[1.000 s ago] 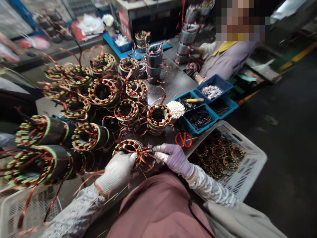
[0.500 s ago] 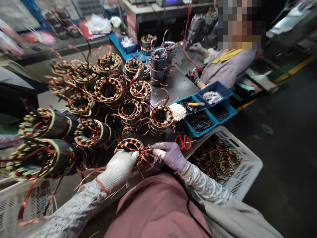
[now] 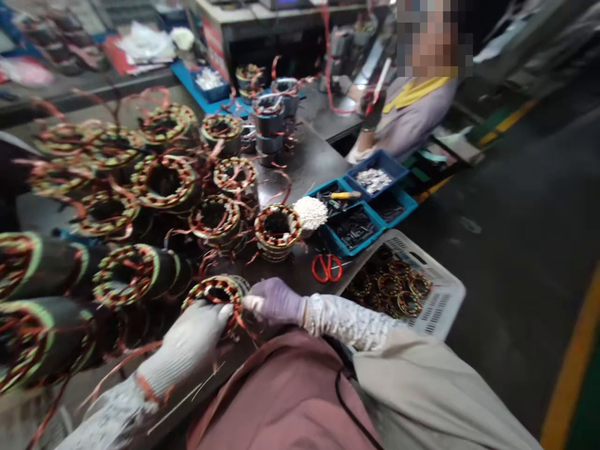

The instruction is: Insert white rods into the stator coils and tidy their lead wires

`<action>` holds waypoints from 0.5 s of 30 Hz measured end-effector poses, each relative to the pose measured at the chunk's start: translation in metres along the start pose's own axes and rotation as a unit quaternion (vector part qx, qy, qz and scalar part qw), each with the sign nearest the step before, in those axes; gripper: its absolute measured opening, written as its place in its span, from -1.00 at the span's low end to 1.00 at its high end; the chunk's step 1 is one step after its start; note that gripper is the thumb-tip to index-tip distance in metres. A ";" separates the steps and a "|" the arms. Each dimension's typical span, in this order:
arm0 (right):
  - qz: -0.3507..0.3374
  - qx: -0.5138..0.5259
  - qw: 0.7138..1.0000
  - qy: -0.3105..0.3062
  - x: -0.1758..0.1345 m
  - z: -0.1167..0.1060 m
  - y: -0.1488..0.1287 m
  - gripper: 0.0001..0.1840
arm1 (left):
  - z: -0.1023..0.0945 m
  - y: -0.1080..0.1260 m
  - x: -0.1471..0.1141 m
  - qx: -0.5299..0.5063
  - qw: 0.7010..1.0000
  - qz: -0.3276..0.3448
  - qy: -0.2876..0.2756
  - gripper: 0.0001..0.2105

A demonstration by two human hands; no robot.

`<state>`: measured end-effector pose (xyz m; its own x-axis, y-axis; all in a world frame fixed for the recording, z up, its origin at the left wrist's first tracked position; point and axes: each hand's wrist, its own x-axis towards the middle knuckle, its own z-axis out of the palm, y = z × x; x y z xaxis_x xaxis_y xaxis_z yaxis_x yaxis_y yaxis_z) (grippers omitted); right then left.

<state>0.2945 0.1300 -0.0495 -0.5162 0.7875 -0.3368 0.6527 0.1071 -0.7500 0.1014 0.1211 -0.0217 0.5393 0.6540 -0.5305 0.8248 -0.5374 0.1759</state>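
Note:
A motor stator (image 3: pixel 217 289) with copper windings and a light green-edged rim stands at the near edge of the bench. My left hand (image 3: pixel 194 334), in a white knit glove, grips its near side, with the thumb at the rim. My right hand (image 3: pixel 276 302), in a purple and white glove, is closed against the stator's right side, its fingertips pinched at the copper lead wires (image 3: pixel 247 328). The glove partly hides those wires. Just behind stands another stator (image 3: pixel 277 231), and red-handled scissors (image 3: pixel 327 268) lie to the right of my hands.
Many stators (image 3: pixel 164 181) crowd the left and back of the bench. A bundle of white tubes (image 3: pixel 310 213) lies beside blue bins (image 3: pixel 354 228) of black and white sleeves. A grey crate (image 3: pixel 447 300) holds wound parts at right. A co-worker (image 3: pixel 417 119) sits across the bench.
My right hand has moved in from the outstretched leads to the stator's rim. My left hand keeps its hold. The view has swung right, and the co-worker's hands have shifted.

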 end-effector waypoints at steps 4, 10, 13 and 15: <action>-0.024 0.063 0.998 0.017 0.002 0.007 0.003 -0.73 | 0.001 -0.003 0.006 0.005 1.000 -0.002 0.017 -0.65; -0.138 -0.056 0.987 0.059 0.004 0.013 0.006 -0.82 | 0.016 -0.010 0.006 0.039 0.992 0.030 0.119 -0.71; -0.121 -0.003 0.981 0.152 -0.018 -0.030 0.069 -0.78 | 0.024 -0.007 -0.005 0.055 0.968 0.011 0.246 -0.61; 0.044 -0.061 0.954 0.289 -0.033 -0.074 0.129 -0.74 | 0.027 -0.002 -0.013 0.034 0.954 -0.037 0.295 -0.58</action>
<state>0.4370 0.1631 -0.0933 -0.0876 0.9962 0.0004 0.7578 0.0669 -0.6491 0.0886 0.0990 -0.0380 0.4975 0.8671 0.0231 0.8627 -0.4974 0.0913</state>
